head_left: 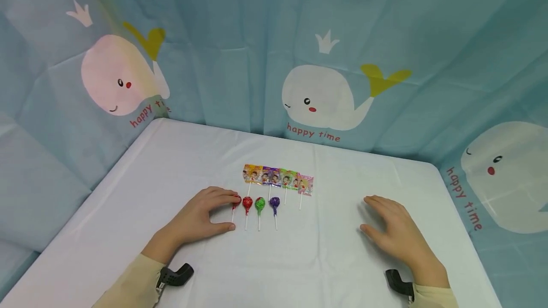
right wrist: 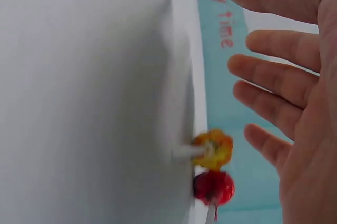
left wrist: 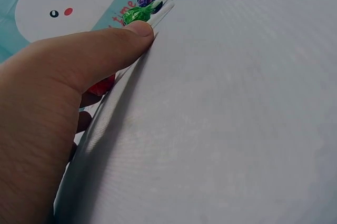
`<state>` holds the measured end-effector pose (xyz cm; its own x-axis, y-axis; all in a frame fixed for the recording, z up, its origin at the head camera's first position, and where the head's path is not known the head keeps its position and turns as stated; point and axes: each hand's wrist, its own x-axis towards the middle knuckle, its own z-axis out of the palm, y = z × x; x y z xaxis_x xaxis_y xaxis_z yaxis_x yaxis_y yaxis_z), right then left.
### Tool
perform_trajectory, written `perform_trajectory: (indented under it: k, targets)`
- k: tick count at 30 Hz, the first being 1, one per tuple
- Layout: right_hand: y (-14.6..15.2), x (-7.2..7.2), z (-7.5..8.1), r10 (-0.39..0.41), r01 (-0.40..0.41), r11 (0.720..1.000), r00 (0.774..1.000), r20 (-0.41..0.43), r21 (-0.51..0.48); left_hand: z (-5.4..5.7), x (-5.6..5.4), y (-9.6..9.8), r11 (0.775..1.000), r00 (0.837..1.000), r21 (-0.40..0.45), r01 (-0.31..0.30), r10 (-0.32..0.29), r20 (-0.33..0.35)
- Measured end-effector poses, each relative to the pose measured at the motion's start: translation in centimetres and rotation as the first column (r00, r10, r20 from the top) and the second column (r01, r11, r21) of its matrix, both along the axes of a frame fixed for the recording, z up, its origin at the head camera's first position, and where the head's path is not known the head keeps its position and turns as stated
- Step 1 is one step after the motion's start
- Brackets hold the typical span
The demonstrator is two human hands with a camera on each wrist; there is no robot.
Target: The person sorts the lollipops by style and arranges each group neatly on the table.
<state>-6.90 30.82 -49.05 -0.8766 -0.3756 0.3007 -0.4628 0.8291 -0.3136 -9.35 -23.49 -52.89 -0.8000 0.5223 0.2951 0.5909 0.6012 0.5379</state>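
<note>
My left hand (head_left: 201, 215) reaches in from the left, its fingertips on the head of the leftmost red lollipop (head_left: 236, 202) and its thumb near the stick's lower end. Right of it, in a row, lie a second red lollipop (head_left: 247, 203), a green lollipop (head_left: 259, 204) and a purple lollipop (head_left: 275, 202), sticks toward me. In the left wrist view the thumb partly hides a red lollipop (left wrist: 102, 85). My right hand (head_left: 394, 232) is over the table's right side, fingers apart, holding nothing. The right wrist view shows a yellow-orange lollipop (right wrist: 213, 149) and a red lollipop (right wrist: 215, 187) beyond it.
Behind the round lollipops lies a row of flat-wrapped ones: orange (head_left: 253, 174), purple (head_left: 271, 177), green (head_left: 289, 179) and pink (head_left: 306, 185). A white cloth covers the table (head_left: 342, 255). Blue curtains (head_left: 222, 80) with whale prints surround its back and sides.
</note>
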Motion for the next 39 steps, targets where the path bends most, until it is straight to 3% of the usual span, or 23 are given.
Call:
perform_trajectory:
  k: [16,27,39]
  targets:
    - [3.0,0.2,0.0,-0.076,0.079,0.996,0.995,0.069,-0.042,-0.5,0.0,-0.5,1.0,1.0,0.007,-0.009,0.009,-0.011]
    - [4.7,0.4,-0.9,-0.02,0.022,0.999,0.999,0.03,-0.047,-0.4,0.1,-0.4,1.0,1.0,0.016,-0.005,0.005,-0.005]
    - [5.3,1.2,-0.8,-0.091,0.095,0.995,0.985,0.148,-0.017,-0.1,0.0,-0.1,1.0,1.0,0.009,-0.003,0.003,-0.005]
